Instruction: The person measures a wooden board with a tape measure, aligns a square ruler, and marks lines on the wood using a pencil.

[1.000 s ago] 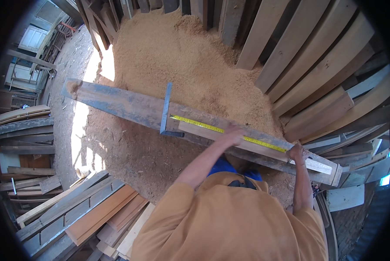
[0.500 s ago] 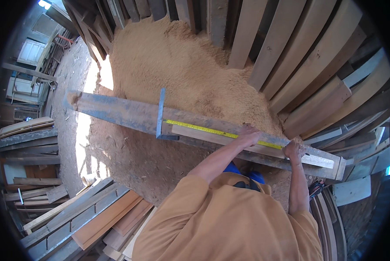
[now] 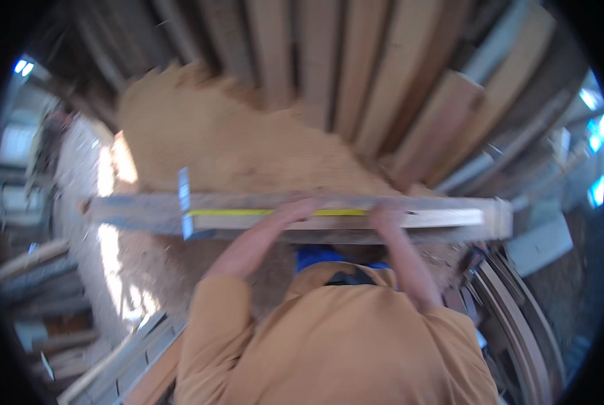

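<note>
A long, narrow board or beam [image 3: 133, 214] lies across in front of me, with a paler strip of wood [image 3: 443, 218] on it. A yellow tape measure blade [image 3: 231, 212] is stretched along the strip. Its left end reaches a metal square [image 3: 184, 202] set across the board. My left hand [image 3: 300, 208] rests over the middle of the blade, its fingers smeared by motion. At the blade's right end my right hand [image 3: 385, 214] is closed around the tape measure, whose case is hidden in the hand.
Beyond the board is a heap of sawdust [image 3: 214, 148], with several upright planks [image 3: 322, 61] behind it. Stacked boards [image 3: 126, 364] lie at lower left, and curved planks [image 3: 511, 310] at lower right. A sunlit strip of ground [image 3: 109, 256] runs along the left.
The view has turned and blurred, so the board now looks nearly level. My left hand has slid left along the tape; the right still sits at the tape's right end.
</note>
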Demonstrator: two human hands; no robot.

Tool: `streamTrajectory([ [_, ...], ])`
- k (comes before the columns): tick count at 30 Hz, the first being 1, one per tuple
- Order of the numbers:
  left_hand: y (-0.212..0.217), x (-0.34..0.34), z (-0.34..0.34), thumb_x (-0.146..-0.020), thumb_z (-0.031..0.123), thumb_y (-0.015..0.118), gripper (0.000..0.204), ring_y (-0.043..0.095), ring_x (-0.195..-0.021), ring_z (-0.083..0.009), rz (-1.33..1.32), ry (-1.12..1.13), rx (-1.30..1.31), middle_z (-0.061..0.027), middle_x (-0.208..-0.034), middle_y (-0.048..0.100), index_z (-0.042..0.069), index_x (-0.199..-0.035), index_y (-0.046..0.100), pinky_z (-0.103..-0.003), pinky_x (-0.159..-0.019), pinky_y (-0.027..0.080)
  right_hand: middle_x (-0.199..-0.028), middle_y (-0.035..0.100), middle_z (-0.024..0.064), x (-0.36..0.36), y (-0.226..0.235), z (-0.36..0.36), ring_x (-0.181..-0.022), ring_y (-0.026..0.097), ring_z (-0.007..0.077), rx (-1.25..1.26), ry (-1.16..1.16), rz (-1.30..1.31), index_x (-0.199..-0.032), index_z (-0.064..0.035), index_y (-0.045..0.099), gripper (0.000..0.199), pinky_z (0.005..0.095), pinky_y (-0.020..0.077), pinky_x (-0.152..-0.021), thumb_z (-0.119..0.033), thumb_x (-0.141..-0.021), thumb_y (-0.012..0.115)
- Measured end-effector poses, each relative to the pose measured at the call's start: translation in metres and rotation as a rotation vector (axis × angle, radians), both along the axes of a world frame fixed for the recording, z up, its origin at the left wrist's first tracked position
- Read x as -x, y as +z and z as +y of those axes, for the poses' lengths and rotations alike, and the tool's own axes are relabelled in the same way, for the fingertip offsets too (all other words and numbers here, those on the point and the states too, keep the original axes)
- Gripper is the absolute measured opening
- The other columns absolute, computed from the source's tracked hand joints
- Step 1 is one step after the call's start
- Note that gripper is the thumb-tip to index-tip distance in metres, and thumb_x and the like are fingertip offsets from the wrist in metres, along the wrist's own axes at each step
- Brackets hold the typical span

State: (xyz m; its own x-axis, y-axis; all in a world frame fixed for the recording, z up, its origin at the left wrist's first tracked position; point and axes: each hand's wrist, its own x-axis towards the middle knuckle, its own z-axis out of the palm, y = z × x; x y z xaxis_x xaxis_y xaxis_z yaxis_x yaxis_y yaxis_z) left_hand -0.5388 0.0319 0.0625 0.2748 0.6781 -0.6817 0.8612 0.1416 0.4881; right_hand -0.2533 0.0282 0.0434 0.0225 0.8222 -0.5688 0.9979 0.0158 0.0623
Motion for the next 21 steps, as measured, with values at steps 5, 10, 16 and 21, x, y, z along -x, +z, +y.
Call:
streamTrajectory([
  [5,-0.016,0.025,-0.012,-0.087,0.012,0.063,0.018,0.063,-0.102,-0.0427,0.368,-0.253,-0.099,-0.0209,-0.105,0.069,0.008,-0.103,0.068,-0.053,-0.086,0.051,-0.132,0.067,0.0191,-0.006,0.054,0.014,-0.129,0.059,0.0389,0.069,-0.012,0.118,-0.122,-0.0124,0.074,0.039,0.0535,0.0394,-0.107,-0.03,-0.092,0.058],
  [10,-0.028,0.025,-0.014,-0.086,0.009,0.069,0.024,0.064,-0.111,-0.0437,0.387,-0.238,-0.132,-0.0188,-0.111,0.07,0.01,-0.11,0.068,-0.053,-0.093,0.051,-0.127,0.068,0.0196,-0.139,0.046,0.036,-0.127,0.059,0.04,0.041,-0.114,0.129,-0.117,-0.0111,0.076,0.038,0.0496,0.0412,-0.105,-0.03,-0.088,0.061],
  [16,-0.021,0.023,-0.014,-0.093,0.013,0.058,0.035,0.061,-0.123,-0.0409,0.442,-0.212,-0.001,-0.0194,-0.128,0.068,0.013,-0.126,0.068,-0.049,-0.106,0.046,-0.122,0.067,0.0188,-0.31,0.071,0.071,-0.12,0.061,0.0407,0.004,-0.126,-0.027,-0.11,-0.0125,0.079,0.034,0.0512,0.0438,-0.099,-0.036,-0.089,0.067],
  [21,-0.011,0.007,-0.008,-0.084,0.001,0.066,0.046,0.062,-0.122,-0.0393,0.511,-0.343,-0.046,-0.0181,-0.129,0.068,0.016,-0.128,0.068,-0.048,-0.105,0.047,-0.121,0.068,0.0167,-0.413,0.042,0.078,-0.118,0.061,0.0377,-0.118,-0.146,-0.057,-0.114,-0.0202,0.079,0.046,0.0517,0.0436,-0.097,-0.054,-0.083,0.075],
])
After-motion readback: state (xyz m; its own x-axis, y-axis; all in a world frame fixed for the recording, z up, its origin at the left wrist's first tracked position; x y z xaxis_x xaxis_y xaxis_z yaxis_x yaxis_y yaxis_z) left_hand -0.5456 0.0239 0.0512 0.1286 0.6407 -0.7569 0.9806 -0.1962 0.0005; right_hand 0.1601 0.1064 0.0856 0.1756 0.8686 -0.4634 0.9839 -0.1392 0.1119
